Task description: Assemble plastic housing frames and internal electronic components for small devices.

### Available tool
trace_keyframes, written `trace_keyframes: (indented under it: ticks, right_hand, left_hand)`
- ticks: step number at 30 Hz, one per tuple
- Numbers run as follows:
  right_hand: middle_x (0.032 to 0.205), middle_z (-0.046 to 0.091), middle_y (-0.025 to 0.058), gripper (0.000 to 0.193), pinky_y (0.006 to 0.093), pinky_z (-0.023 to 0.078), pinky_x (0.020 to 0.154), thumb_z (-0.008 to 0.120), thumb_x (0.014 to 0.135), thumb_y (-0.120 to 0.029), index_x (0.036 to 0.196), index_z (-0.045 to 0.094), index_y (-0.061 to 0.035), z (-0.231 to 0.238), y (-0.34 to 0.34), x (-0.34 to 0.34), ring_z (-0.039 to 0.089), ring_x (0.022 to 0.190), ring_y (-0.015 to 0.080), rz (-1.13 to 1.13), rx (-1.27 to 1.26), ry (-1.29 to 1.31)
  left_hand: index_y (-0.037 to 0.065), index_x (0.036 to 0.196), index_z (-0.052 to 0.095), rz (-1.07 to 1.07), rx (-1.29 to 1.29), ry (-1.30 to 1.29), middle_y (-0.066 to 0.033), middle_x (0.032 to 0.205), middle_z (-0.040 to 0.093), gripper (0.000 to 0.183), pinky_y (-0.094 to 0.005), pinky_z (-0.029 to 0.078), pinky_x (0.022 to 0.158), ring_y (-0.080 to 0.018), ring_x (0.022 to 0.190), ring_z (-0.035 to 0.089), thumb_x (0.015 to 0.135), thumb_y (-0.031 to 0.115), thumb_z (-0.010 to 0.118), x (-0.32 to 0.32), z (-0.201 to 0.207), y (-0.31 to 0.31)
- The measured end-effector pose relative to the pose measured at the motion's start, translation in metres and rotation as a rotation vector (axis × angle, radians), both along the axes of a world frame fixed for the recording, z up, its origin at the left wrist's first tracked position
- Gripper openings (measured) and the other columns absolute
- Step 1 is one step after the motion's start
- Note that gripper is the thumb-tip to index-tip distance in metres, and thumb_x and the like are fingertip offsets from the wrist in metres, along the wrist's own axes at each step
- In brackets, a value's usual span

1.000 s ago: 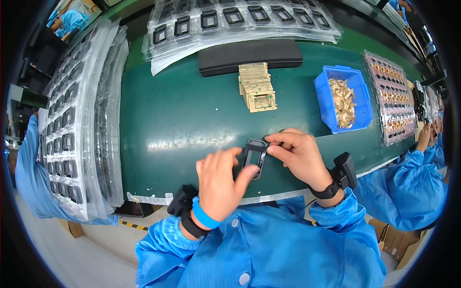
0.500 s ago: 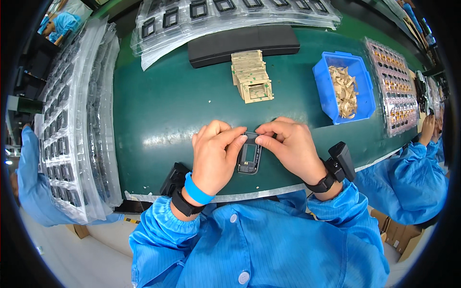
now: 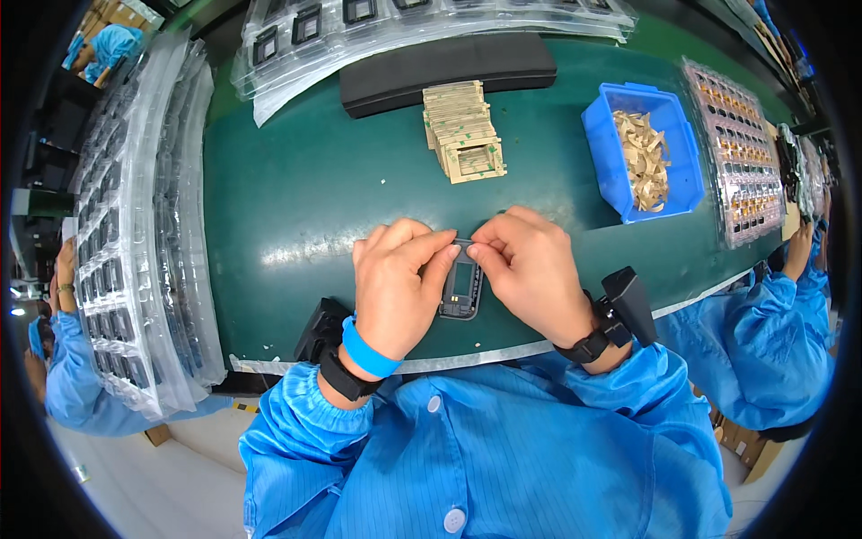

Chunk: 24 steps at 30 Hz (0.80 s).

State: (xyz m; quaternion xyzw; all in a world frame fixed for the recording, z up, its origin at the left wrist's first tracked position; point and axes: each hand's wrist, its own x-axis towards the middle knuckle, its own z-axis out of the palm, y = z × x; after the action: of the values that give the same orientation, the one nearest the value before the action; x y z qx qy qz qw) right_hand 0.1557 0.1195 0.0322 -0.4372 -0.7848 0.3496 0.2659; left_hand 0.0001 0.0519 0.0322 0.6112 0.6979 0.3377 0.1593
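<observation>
A small dark rectangular frame part [image 3: 461,289] lies on the green belt [image 3: 296,207] close to its near edge. My left hand [image 3: 395,283] and my right hand [image 3: 530,269] meet over its far end, fingertips pinching the top edge from both sides. Most of the part shows between the two hands; its upper edge is hidden under my fingers. Both wrists carry black bands, and the left one also a blue strap.
A stack of tan adhesive-backed pieces [image 3: 462,135] sits beyond my hands, behind it a black foam pad [image 3: 440,67]. A blue bin [image 3: 642,148] holds tan scraps. Clear trays of parts [image 3: 135,234] lie at the left, more trays [image 3: 741,153] at the right. A co-worker's sleeve [image 3: 772,332] is at the right.
The dark part has gone from being held up in my hands to lying flat on the belt. Both hands have closed in on its far end.
</observation>
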Motion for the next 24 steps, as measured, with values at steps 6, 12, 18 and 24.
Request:
trace_keyframes:
  ticks: [6, 12, 18, 24]
  right_hand:
    - [0.076, 0.062, 0.0124, 0.01, 0.0441, 0.049, 0.061, 0.07, 0.079, -0.011, 0.076, 0.063, -0.0042, 0.003, 0.005, 0.002, 0.062, 0.067, 0.0324, 0.058, -0.022, 0.014]
    - [0.068, 0.06, 0.0125, 0.016, 0.0433, 0.049, 0.058, 0.071, 0.077, -0.013, 0.07, 0.061, -0.0032, 0.007, -0.006, 0.015, 0.062, 0.065, 0.0328, -0.062, -0.002, -0.065]
    - [0.071, 0.06, 0.0115, 0.013, 0.0417, 0.049, 0.057, 0.07, 0.081, -0.014, 0.075, 0.063, -0.0043, 0.015, -0.02, 0.027, 0.061, 0.064, 0.0318, 0.034, -0.094, -0.117]
    - [0.085, 0.058, 0.0076, 0.025, 0.0362, 0.052, 0.06, 0.066, 0.081, -0.002, 0.104, 0.073, -0.0089, 0.008, -0.023, 0.027, 0.061, 0.068, 0.0269, 0.157, 0.246, -0.058]
  left_hand:
    - [0.007, 0.094, 0.074, 0.085, 0.042, -0.03, -0.0042, 0.083, 0.064, 0.012, -0.0359, 0.038, 0.075, -0.023, 0.082, 0.06, 0.083, 0.013, 0.073, 0.007, 0.0, -0.003]
    - [0.013, 0.09, 0.072, -0.035, 0.097, 0.165, -0.002, 0.084, 0.063, 0.02, -0.0365, 0.035, 0.077, -0.021, 0.081, 0.057, 0.074, 0.022, 0.08, 0.022, 0.01, -0.035]
    - [0.012, 0.091, 0.072, -0.068, 0.179, 0.375, 0.0029, 0.09, 0.065, 0.022, -0.0352, 0.033, 0.08, -0.0181, 0.087, 0.057, 0.069, 0.009, 0.071, 0.027, -0.002, -0.051]
    - [0.013, 0.091, 0.073, -0.028, 0.211, 0.371, 0.0035, 0.092, 0.066, 0.025, -0.0347, 0.033, 0.082, -0.0177, 0.09, 0.057, 0.067, 0.006, 0.067, 0.024, -0.009, -0.052]
